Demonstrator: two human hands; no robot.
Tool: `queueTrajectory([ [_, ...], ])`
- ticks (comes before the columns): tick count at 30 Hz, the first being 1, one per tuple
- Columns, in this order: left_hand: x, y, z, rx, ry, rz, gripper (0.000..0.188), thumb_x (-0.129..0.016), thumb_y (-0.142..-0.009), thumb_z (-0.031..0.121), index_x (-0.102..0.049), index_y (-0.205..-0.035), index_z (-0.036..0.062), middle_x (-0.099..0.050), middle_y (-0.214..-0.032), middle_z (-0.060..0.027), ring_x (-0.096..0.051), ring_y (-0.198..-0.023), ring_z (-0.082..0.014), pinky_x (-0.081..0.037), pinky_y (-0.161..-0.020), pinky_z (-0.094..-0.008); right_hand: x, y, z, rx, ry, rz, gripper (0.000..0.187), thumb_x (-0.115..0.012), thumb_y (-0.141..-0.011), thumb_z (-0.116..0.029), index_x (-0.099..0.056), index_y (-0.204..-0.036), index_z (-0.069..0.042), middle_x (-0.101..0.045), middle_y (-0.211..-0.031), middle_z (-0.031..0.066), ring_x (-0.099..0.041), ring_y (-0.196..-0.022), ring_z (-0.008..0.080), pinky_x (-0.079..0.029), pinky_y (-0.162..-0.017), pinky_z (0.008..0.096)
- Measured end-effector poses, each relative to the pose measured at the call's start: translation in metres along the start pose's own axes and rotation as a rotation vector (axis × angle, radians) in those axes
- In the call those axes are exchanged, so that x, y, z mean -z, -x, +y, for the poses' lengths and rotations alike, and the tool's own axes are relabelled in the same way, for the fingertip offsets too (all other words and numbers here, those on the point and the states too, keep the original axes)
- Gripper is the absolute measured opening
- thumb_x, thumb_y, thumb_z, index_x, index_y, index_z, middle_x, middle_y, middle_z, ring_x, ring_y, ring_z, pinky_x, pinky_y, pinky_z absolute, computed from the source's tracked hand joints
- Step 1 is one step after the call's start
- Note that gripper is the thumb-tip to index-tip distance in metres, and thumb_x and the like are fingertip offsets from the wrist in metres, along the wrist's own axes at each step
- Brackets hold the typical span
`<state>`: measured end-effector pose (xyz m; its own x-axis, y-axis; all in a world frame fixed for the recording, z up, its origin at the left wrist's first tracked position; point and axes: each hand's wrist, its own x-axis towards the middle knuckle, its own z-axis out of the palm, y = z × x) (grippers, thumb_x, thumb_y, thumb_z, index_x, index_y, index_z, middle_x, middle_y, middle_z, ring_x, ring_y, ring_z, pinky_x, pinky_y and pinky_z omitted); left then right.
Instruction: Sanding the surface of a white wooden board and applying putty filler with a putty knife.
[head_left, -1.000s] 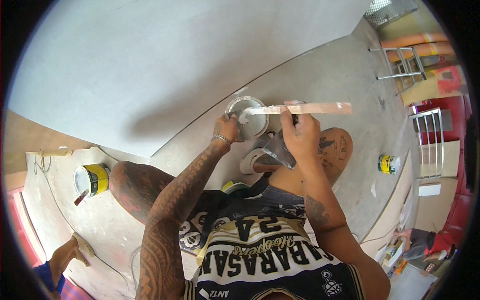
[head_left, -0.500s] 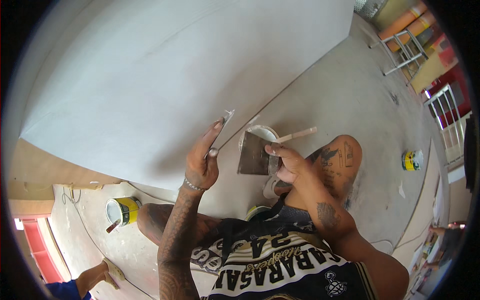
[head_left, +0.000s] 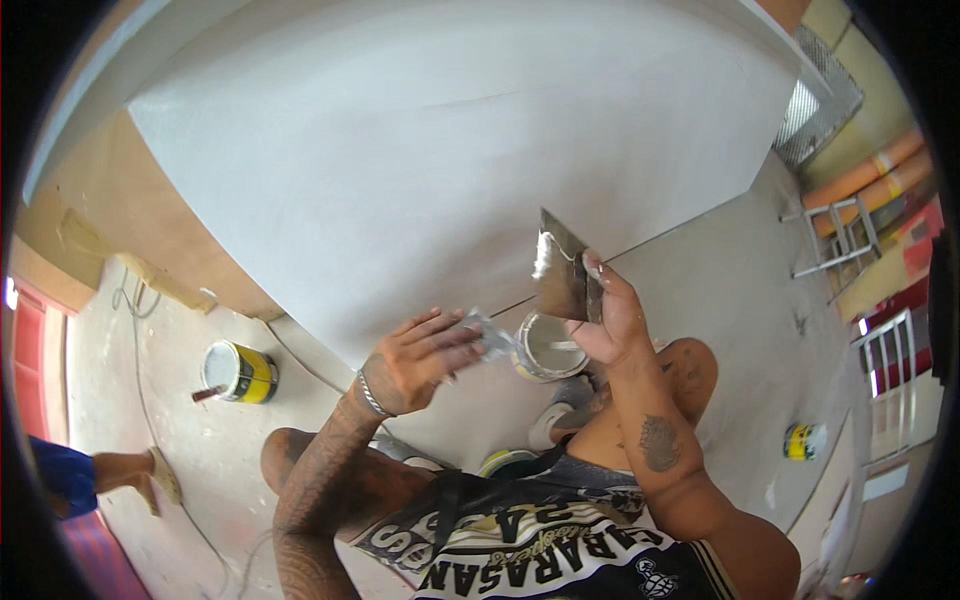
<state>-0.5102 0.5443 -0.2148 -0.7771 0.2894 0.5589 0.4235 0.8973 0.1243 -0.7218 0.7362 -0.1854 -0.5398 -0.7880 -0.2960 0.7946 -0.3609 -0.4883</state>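
Note:
My right hand [head_left: 615, 315] grips a wide metal putty knife [head_left: 568, 275], held up in front of the smooth white panel [head_left: 440, 150]. White putty clings along its left edge. In my left hand [head_left: 415, 360] is a thin, flat scraper blade [head_left: 484, 335], smeared by motion, with my fingers stretched along it. Its tip comes close to the rim of an open bucket [head_left: 518, 362] of pale filler standing on the floor below my right hand. A stick-like handle lies across the bucket, partly hidden by my right hand.
At left stands a yellow and black bucket [head_left: 262, 378] with a brush across it; a cable [head_left: 150, 420] runs past. Another person's legs [head_left: 125, 472] show there. To the right are a small bucket [head_left: 800, 442], a step ladder [head_left: 842, 240] and orange rolls [head_left: 870, 185].
My right hand has raised the putty knife from over the bucket to before the panel, and putty now shows on it. My left hand has moved down, away from the panel. The view has shifted.

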Motion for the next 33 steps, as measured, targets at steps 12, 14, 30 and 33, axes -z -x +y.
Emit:
queueTrajectory([
  [12,-0.013,0.022,0.005,1.113,2.306,0.66,0.03,-0.046,-0.098,0.026,-0.051,-0.116,0.0026,-0.063,-0.108,-0.0098,-0.065,-0.094,-0.0193,-0.054,-0.083,-0.0373,-0.06,0.02,0.055,1.05,1.481,-0.919,0.038,-0.063,-0.079,0.004,-0.059,-0.116,0.001,-0.054,-0.125,0.0188,-0.056,-0.114,0.0369,-0.047,-0.097,0.0423],
  [14,-0.009,0.025,0.005,1.003,2.397,0.729,0.03,-0.048,-0.097,0.024,-0.051,-0.116,0.0011,-0.063,-0.109,-0.0109,-0.065,-0.099,-0.0208,-0.051,-0.091,-0.0413,-0.05,0.008,0.069,1.085,1.537,-1.066,0.043,-0.064,-0.075,0.007,-0.059,-0.117,0.0,-0.054,-0.125,0.0193,-0.054,-0.116,0.041,-0.046,-0.097,0.0438],
  [30,0.018,0.022,0.001,0.192,-0.011,0.539,0.027,-0.042,-0.098,0.013,-0.058,-0.118,0.0093,-0.059,-0.125,-0.0181,-0.055,-0.119,-0.0358,-0.044,-0.099,-0.04,-0.068,0.009,0.05,-0.404,0.094,0.002,0.023,-0.049,-0.091,-0.019,-0.059,-0.109,-0.009,-0.064,-0.102,0.0064,-0.064,-0.085,0.0196,-0.054,-0.049,0.0289],
  [33,0.028,0.04,-0.005,0.463,0.535,0.507,0.022,-0.045,-0.098,0.018,-0.057,-0.112,0.0069,-0.061,-0.121,-0.0152,-0.059,-0.114,-0.0329,-0.046,-0.097,-0.0408,-0.093,0.003,0.037,-0.071,-0.001,-0.246,0.028,-0.051,-0.089,-0.01,-0.057,-0.116,-0.006,-0.064,-0.107,0.009,-0.063,-0.095,0.0202,-0.058,-0.068,0.036],
])
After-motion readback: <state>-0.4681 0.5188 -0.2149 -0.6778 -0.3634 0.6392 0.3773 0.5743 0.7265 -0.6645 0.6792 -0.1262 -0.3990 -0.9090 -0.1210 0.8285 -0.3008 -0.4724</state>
